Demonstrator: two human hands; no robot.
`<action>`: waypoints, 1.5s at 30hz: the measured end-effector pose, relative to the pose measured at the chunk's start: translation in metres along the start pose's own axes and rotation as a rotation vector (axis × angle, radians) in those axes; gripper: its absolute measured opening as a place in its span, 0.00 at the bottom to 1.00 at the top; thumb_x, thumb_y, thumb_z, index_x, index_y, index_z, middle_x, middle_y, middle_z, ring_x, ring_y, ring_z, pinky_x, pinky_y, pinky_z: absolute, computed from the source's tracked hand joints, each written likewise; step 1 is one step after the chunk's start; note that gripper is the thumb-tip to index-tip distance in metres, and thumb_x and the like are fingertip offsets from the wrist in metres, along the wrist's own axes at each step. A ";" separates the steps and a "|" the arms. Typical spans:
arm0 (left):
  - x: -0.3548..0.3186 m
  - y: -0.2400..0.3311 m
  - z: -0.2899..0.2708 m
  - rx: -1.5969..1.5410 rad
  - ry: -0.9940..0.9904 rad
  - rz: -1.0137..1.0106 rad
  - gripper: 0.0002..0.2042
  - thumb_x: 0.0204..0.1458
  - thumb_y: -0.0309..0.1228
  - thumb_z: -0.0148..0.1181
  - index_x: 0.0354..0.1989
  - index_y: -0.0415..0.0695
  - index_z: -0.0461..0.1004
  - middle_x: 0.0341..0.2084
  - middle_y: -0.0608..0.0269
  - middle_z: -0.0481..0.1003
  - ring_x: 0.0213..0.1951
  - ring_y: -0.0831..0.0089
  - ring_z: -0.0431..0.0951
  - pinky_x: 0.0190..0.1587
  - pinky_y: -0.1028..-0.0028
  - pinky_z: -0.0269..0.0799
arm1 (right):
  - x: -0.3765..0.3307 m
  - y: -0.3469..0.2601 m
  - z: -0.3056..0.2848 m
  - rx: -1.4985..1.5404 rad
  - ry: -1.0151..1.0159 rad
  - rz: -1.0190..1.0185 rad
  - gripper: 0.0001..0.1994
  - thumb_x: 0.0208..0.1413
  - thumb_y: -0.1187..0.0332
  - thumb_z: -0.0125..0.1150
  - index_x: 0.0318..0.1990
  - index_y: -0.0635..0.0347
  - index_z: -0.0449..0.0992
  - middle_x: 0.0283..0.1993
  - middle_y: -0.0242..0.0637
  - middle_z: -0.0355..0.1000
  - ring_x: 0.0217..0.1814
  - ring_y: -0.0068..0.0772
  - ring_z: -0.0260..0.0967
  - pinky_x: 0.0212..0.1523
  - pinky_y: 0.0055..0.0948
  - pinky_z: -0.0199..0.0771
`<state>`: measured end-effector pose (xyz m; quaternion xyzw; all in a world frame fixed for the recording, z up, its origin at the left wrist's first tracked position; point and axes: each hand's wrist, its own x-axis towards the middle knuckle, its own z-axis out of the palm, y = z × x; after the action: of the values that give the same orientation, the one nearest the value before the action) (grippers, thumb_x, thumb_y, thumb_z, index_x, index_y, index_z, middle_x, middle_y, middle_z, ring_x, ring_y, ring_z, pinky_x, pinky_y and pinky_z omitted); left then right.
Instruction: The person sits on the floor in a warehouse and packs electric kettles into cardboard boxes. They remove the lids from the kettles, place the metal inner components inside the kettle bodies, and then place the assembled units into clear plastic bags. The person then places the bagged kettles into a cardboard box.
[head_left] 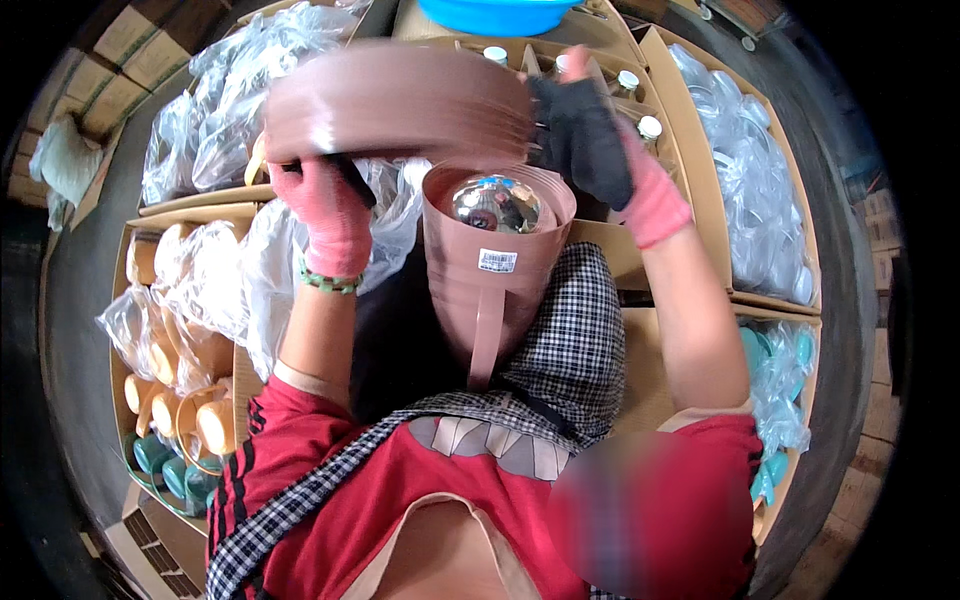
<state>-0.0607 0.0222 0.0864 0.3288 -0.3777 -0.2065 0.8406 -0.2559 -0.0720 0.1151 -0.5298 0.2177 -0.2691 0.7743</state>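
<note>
My left hand (322,212), in a pink and black work glove, is closed on the near left edge of a mauve-brown round plastic part (400,105), blurred by motion. My right hand (590,150), gloved alike, grips the part's right edge, its thumb sticking up and its other fingers partly hidden. Just below the part, a mauve-brown plastic jug body (455,285) with a handle (487,335) facing me stands between my legs. Inside its threaded open rim sits a mirror-silver glass liner (497,203) with a rounded end. A white label (497,261) is on the jug's wall.
Cartons surround me. One holds bottles with white caps (649,127); others hold clear-bagged parts (745,180), orange plastic pieces (215,425) and teal pieces (770,470). Loose clear plastic bags (270,290) lie left of the jug. A blue basin (497,14) is at the far edge.
</note>
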 end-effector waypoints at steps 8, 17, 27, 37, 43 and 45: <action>0.001 -0.025 -0.013 0.169 -0.800 -0.268 0.44 0.39 0.43 0.61 0.59 0.37 0.42 0.58 0.56 0.48 0.59 0.69 0.49 0.59 0.72 0.43 | 0.009 0.048 -0.047 -0.010 0.194 -0.247 0.33 0.50 0.40 0.40 0.43 0.68 0.67 0.37 0.39 0.69 0.38 0.24 0.67 0.42 0.21 0.66; -0.030 -0.027 -0.018 0.421 -0.722 -0.390 0.34 0.42 0.41 0.59 0.54 0.34 0.53 0.48 0.54 0.61 0.50 0.69 0.60 0.54 0.73 0.53 | 0.002 0.072 -0.058 -0.010 0.192 -0.124 0.33 0.51 0.42 0.41 0.43 0.70 0.66 0.39 0.41 0.68 0.38 0.27 0.66 0.43 0.23 0.66; -0.007 -0.030 -0.033 0.067 -0.842 -0.751 0.35 0.42 0.39 0.59 0.57 0.39 0.50 0.52 0.59 0.58 0.55 0.72 0.56 0.57 0.74 0.48 | -0.030 0.084 -0.032 -0.539 0.536 -0.380 0.27 0.52 0.49 0.46 0.46 0.67 0.65 0.47 0.39 0.64 0.48 0.27 0.60 0.50 0.24 0.57; -0.013 -0.061 -0.009 -0.042 -0.486 -0.933 0.24 0.52 0.45 0.45 0.47 0.35 0.62 0.34 0.59 0.71 0.34 0.74 0.72 0.41 0.77 0.67 | -0.054 0.093 -0.015 -0.710 0.540 -0.404 0.20 0.56 0.61 0.40 0.52 0.63 0.60 0.53 0.48 0.57 0.60 0.42 0.51 0.59 0.31 0.48; -0.027 -0.066 -0.018 0.034 -0.402 -0.646 0.29 0.53 0.50 0.38 0.52 0.34 0.56 0.48 0.50 0.63 0.49 0.66 0.65 0.51 0.69 0.61 | -0.035 0.044 -0.004 -0.232 0.443 -0.092 0.30 0.54 0.47 0.39 0.54 0.66 0.57 0.53 0.43 0.59 0.55 0.30 0.56 0.56 0.27 0.52; -0.040 -0.041 0.000 0.182 -0.352 -0.655 0.22 0.54 0.43 0.42 0.48 0.35 0.62 0.40 0.59 0.67 0.44 0.71 0.66 0.49 0.75 0.58 | -0.033 0.053 -0.022 -0.229 0.276 -0.110 0.29 0.55 0.49 0.39 0.54 0.66 0.58 0.53 0.42 0.60 0.54 0.29 0.57 0.55 0.25 0.55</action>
<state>-0.0897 0.0173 0.0371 0.4647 -0.4081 -0.4833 0.6196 -0.2847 -0.0511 0.0597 -0.5837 0.3217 -0.3545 0.6558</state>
